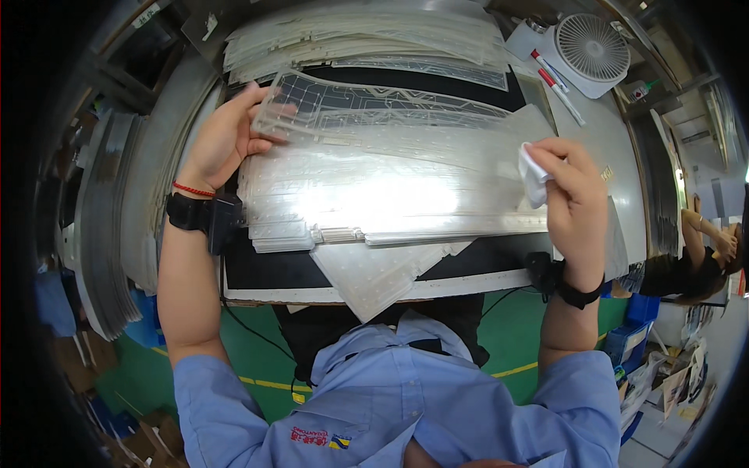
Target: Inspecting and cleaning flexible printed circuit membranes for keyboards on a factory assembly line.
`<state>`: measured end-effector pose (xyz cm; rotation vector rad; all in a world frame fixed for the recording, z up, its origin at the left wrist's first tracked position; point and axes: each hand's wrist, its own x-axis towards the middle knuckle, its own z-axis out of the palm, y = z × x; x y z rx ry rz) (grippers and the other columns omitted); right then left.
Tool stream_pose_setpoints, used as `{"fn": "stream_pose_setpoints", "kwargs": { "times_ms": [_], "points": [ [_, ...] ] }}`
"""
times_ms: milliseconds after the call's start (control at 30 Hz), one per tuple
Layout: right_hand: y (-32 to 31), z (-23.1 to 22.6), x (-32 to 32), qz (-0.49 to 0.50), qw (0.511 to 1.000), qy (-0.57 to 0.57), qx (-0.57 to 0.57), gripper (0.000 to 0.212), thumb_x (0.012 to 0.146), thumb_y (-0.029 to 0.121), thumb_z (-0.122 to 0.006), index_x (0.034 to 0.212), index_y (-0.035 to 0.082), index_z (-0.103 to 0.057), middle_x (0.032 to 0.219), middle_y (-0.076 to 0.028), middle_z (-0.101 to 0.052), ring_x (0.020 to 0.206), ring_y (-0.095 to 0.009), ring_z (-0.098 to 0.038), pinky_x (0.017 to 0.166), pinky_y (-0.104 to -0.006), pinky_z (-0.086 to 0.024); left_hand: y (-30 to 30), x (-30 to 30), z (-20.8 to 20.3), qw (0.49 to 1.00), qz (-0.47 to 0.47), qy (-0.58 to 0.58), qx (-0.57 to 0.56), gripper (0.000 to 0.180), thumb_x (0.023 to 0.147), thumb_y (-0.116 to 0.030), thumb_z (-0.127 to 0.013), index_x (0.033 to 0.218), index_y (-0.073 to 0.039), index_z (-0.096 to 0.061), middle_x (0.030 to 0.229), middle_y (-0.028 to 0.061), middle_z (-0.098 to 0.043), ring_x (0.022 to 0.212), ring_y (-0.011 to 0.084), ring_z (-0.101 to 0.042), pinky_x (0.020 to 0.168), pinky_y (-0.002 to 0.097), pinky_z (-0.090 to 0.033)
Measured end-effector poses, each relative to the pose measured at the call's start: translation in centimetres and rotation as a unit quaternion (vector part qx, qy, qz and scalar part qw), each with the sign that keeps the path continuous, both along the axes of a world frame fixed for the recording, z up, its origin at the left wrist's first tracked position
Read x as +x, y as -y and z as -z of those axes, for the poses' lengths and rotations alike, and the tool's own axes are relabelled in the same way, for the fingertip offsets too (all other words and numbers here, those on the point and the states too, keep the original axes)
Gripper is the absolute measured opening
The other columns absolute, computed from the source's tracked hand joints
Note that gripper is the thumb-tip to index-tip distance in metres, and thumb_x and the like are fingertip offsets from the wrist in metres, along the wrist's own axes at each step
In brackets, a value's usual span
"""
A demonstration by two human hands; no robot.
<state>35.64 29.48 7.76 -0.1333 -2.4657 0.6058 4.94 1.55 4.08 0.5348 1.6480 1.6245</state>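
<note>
My left hand (pixel 222 140) grips the left end of a thin clear film sheet (pixel 312 105) printed with fine circuit lines. The sheet is lifted at that end and curves rightward over a stack of similar translucent sheets (pixel 374 199). Strong glare covers the middle of the stack. My right hand (pixel 576 191) pinches a folded white cloth (pixel 534 175) above the stack's right end. Below the stack's front edge, one loose sheet (pixel 370 281) sticks out at an angle, its corner past the table edge.
A taller pile of clear sheets (pixel 351 35) lies at the back. A white fan (pixel 593 48) and red-and-white markers (pixel 554 78) stand at the back right. Racks of sheets (pixel 109 226) flank the left. Another person (pixel 702 253) is at the far right.
</note>
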Motion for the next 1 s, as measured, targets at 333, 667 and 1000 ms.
{"fn": "stream_pose_setpoints", "kwargs": {
  "times_ms": [333, 667, 1000],
  "points": [
    [4.8, 1.8, 1.3, -0.057, 0.998, 0.020, -0.026, 0.041, 0.068, -0.013, -0.054, 0.103, 0.002, -0.068, 0.103, -0.014, -0.063, 0.091, -0.031, -0.060, 0.081, -0.0364, -0.049, 0.2, -1.7, 1.1, 0.991, -0.052, -0.094, 0.076, 0.024, 0.100, -0.016, -0.050, 0.121, -0.004, -0.050, 0.107, 0.0075, -0.064, 0.065, 0.0005, -0.052, 0.053, 0.0106, -0.042],
    [8.2, 3.2, 1.7, -0.161, 0.979, 0.043, -0.119, 0.041, 0.067, -0.013, -0.059, 0.104, 0.003, -0.069, 0.102, -0.010, -0.064, 0.089, -0.027, -0.060, 0.078, -0.0332, -0.048, 0.8, -3.0, 0.7, 0.975, -0.178, -0.107, 0.085, 0.044, 0.100, -0.025, -0.049, 0.135, 0.000, -0.042, 0.132, 0.0161, -0.054, 0.116, 0.0199, -0.056, 0.092, 0.0264, -0.047],
    [8.3, 3.8, 1.7, -0.165, 0.979, 0.061, -0.105, 0.038, 0.070, -0.011, -0.058, 0.104, 0.001, -0.067, 0.102, -0.013, -0.063, 0.090, -0.030, -0.059, 0.079, -0.0361, -0.048, 1.6, -2.2, 0.2, 0.987, 0.003, -0.108, -0.120, 0.051, 0.093, -0.019, -0.062, 0.136, 0.001, -0.044, 0.092, -0.0027, -0.061, 0.084, 0.0048, -0.056, 0.078, 0.0203, -0.044]
  ]
}}
